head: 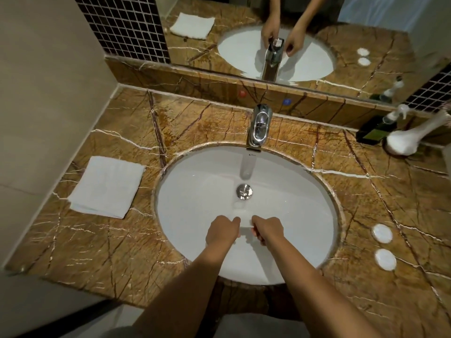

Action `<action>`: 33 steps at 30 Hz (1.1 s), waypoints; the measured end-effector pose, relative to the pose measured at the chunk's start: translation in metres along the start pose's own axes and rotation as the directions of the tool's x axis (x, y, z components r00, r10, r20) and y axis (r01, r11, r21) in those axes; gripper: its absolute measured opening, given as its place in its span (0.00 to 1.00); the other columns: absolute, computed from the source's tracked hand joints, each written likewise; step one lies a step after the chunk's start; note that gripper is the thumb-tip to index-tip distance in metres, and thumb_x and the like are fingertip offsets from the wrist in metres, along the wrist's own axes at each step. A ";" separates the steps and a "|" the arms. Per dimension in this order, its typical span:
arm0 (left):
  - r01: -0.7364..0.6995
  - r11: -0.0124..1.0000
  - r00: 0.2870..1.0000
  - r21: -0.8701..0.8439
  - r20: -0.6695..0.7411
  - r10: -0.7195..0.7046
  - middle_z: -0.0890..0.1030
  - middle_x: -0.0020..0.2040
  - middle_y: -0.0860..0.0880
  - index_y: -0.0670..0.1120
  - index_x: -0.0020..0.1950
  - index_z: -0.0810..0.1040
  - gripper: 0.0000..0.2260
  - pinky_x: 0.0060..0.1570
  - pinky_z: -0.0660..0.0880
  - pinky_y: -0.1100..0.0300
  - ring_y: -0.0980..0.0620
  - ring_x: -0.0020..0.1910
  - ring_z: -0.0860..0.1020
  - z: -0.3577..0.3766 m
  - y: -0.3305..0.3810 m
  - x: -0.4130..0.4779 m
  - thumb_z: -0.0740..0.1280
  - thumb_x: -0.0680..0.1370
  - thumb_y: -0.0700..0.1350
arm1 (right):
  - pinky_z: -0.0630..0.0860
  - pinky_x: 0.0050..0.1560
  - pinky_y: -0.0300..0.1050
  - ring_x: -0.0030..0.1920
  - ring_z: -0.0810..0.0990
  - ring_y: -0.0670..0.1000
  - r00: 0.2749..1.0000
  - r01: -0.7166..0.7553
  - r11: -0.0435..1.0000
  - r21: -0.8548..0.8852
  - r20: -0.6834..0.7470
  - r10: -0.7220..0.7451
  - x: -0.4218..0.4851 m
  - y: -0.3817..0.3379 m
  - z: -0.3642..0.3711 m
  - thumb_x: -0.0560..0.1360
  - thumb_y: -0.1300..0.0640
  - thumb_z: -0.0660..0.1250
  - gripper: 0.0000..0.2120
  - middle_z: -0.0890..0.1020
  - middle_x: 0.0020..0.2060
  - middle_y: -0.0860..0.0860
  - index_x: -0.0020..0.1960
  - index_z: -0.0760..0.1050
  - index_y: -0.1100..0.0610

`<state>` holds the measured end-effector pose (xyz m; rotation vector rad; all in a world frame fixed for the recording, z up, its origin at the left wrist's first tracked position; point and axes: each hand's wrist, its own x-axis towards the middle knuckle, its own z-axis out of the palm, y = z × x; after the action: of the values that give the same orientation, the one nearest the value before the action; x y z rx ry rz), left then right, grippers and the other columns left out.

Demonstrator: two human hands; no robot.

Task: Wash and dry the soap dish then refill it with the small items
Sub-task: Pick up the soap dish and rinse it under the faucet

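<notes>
Both hands are over the white oval sink (195, 181), in front of the drain. My left hand (223, 231) and my right hand (267, 230) each grip one end of a white soap dish (245, 222), which is hard to make out against the basin. Two small round white items (382, 233) lie on the marble counter to the right of the sink, the second one (385, 259) nearer to me. A folded white towel (106, 186) lies on the counter to the left. No water stream is visible from the chrome faucet (260, 125).
The brown marble counter (122, 240) surrounds the sink. A dark soap dispenser (375, 129) and a white vase-like object (410, 137) stand at the back right. A mirror (268, 32) runs along the back; a beige wall closes the left side.
</notes>
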<state>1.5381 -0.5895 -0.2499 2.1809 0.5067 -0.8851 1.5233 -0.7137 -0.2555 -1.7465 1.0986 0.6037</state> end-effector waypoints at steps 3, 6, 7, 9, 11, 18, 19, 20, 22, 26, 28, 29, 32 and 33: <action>0.010 0.999 1.000 -0.050 0.027 -0.009 0.75 0.25 0.53 0.46 0.26 0.74 0.19 0.31 0.67 0.62 0.55 0.26 0.73 -0.006 -0.005 0.002 0.58 0.75 0.48 | 0.67 0.28 0.41 0.23 0.69 0.54 0.999 0.044 0.999 -0.015 0.028 -0.043 0.000 -0.006 0.002 0.62 0.58 0.64 0.10 0.78 0.26 0.57 0.24 0.73 0.60; -0.005 0.991 1.000 -0.131 0.027 0.008 0.77 0.32 0.48 0.41 0.37 0.75 0.16 0.31 0.66 0.61 0.52 0.27 0.73 -0.017 0.002 0.006 0.56 0.78 0.48 | 0.66 0.26 0.41 0.24 0.69 0.54 0.990 0.129 0.991 0.028 0.045 -0.130 -0.001 -0.015 0.005 0.66 0.60 0.63 0.11 0.78 0.28 0.59 0.27 0.74 0.62; -0.019 0.985 1.000 -0.169 0.020 0.023 0.77 0.35 0.46 0.40 0.39 0.74 0.14 0.32 0.66 0.60 0.50 0.29 0.73 -0.022 0.004 0.008 0.56 0.78 0.47 | 0.65 0.25 0.41 0.24 0.68 0.54 0.985 0.161 0.986 0.048 0.049 -0.164 -0.002 -0.020 0.008 0.67 0.60 0.63 0.12 0.78 0.27 0.59 0.26 0.73 0.62; -0.052 0.966 0.999 -0.253 -0.022 0.048 0.75 0.37 0.45 0.42 0.35 0.69 0.13 0.36 0.66 0.57 0.45 0.35 0.72 -0.036 0.008 0.013 0.55 0.79 0.44 | 0.64 0.24 0.39 0.23 0.68 0.52 0.972 0.221 0.971 0.089 0.062 -0.227 -0.005 -0.033 0.015 0.68 0.62 0.62 0.12 0.78 0.25 0.56 0.26 0.74 0.61; -0.084 0.952 0.993 -0.294 -0.100 0.057 0.72 0.36 0.45 0.44 0.33 0.65 0.13 0.40 0.64 0.55 0.44 0.39 0.70 -0.055 0.006 0.018 0.55 0.78 0.43 | 0.64 0.23 0.38 0.22 0.67 0.50 0.951 0.288 0.952 0.099 0.083 -0.297 -0.011 -0.051 0.025 0.68 0.62 0.62 0.13 0.78 0.22 0.52 0.25 0.74 0.59; -0.139 0.848 0.948 -0.512 -0.316 -0.036 0.76 0.42 0.38 0.39 0.45 0.72 0.12 0.40 0.66 0.54 0.44 0.42 0.73 -0.132 -0.027 0.032 0.54 0.81 0.44 | 0.64 0.22 0.37 0.22 0.67 0.49 0.819 0.513 0.857 0.038 0.279 -0.502 -0.040 -0.122 0.090 0.69 0.62 0.64 0.14 0.79 0.24 0.55 0.25 0.73 0.59; -0.148 0.832 0.939 -0.534 -0.339 -0.050 0.76 0.43 0.39 0.39 0.48 0.74 0.11 0.38 0.67 0.55 0.43 0.42 0.74 -0.144 -0.035 0.033 0.55 0.81 0.44 | 0.63 0.21 0.36 0.21 0.67 0.49 0.799 0.532 0.846 0.033 0.313 -0.514 -0.044 -0.130 0.103 0.70 0.62 0.64 0.14 0.79 0.24 0.55 0.25 0.73 0.59; -0.157 0.816 0.932 -0.557 -0.357 -0.065 0.77 0.44 0.39 0.39 0.52 0.75 0.11 0.35 0.67 0.57 0.42 0.43 0.74 -0.156 -0.043 0.034 0.55 0.80 0.43 | 0.63 0.21 0.36 0.21 0.67 0.49 0.780 0.550 0.835 0.022 0.344 -0.523 -0.049 -0.137 0.115 0.70 0.62 0.64 0.14 0.79 0.25 0.56 0.26 0.73 0.59; -0.159 0.763 0.923 -0.626 -0.370 -0.111 0.77 0.46 0.41 0.39 0.61 0.73 0.15 0.32 0.68 0.60 0.42 0.42 0.76 -0.177 -0.062 0.036 0.54 0.80 0.43 | 0.63 0.21 0.35 0.21 0.67 0.49 0.744 0.585 0.811 -0.006 0.402 -0.534 -0.059 -0.149 0.141 0.71 0.62 0.64 0.14 0.79 0.26 0.57 0.27 0.72 0.59; -0.154 0.677 0.901 -0.719 -0.384 -0.203 0.77 0.49 0.28 0.40 0.65 0.70 0.16 0.32 0.75 0.52 0.29 0.45 0.77 -0.208 -0.097 0.040 0.53 0.80 0.44 | 0.65 0.24 0.37 0.24 0.69 0.49 0.685 0.658 0.751 -0.056 0.458 -0.566 -0.077 -0.167 0.189 0.72 0.62 0.64 0.15 0.79 0.30 0.62 0.27 0.70 0.60; -0.132 0.658 0.898 -0.742 -0.371 -0.239 0.71 0.61 0.25 0.41 0.64 0.69 0.15 0.48 0.74 0.33 0.23 0.56 0.72 -0.219 -0.109 0.040 0.54 0.80 0.45 | 0.67 0.30 0.41 0.26 0.71 0.50 0.649 0.708 0.701 -0.086 0.469 -0.598 -0.084 -0.172 0.207 0.72 0.62 0.65 0.14 0.78 0.29 0.62 0.28 0.72 0.62; -0.122 0.643 0.898 -0.756 -0.360 -0.253 0.70 0.62 0.24 0.40 0.65 0.68 0.16 0.51 0.71 0.30 0.22 0.55 0.72 -0.223 -0.115 0.040 0.54 0.79 0.45 | 0.69 0.33 0.42 0.27 0.72 0.50 0.630 0.733 0.672 -0.108 0.480 -0.610 -0.086 -0.174 0.215 0.72 0.62 0.65 0.14 0.78 0.28 0.62 0.29 0.74 0.65; -0.127 0.623 0.892 -0.772 -0.364 -0.269 0.70 0.62 0.25 0.41 0.67 0.68 0.20 0.49 0.72 0.29 0.24 0.51 0.74 -0.236 -0.132 0.038 0.54 0.77 0.47 | 0.73 0.37 0.46 0.28 0.75 0.51 0.592 0.782 0.596 -0.183 0.518 -0.618 -0.092 -0.176 0.232 0.74 0.55 0.66 0.16 0.81 0.29 0.59 0.35 0.80 0.67; -0.142 0.608 0.888 -0.781 -0.371 -0.270 0.70 0.63 0.26 0.42 0.67 0.68 0.21 0.45 0.73 0.30 0.24 0.52 0.74 -0.240 -0.137 0.037 0.54 0.76 0.47 | 0.73 0.37 0.46 0.30 0.77 0.52 0.589 0.791 0.576 -0.205 0.506 -0.630 -0.093 -0.177 0.237 0.75 0.51 0.66 0.17 0.81 0.30 0.56 0.36 0.80 0.64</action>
<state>1.5897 -0.3174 -0.2198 1.4836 1.0018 -0.0605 1.6519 -0.4366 -0.2024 -2.1144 -0.1162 0.6201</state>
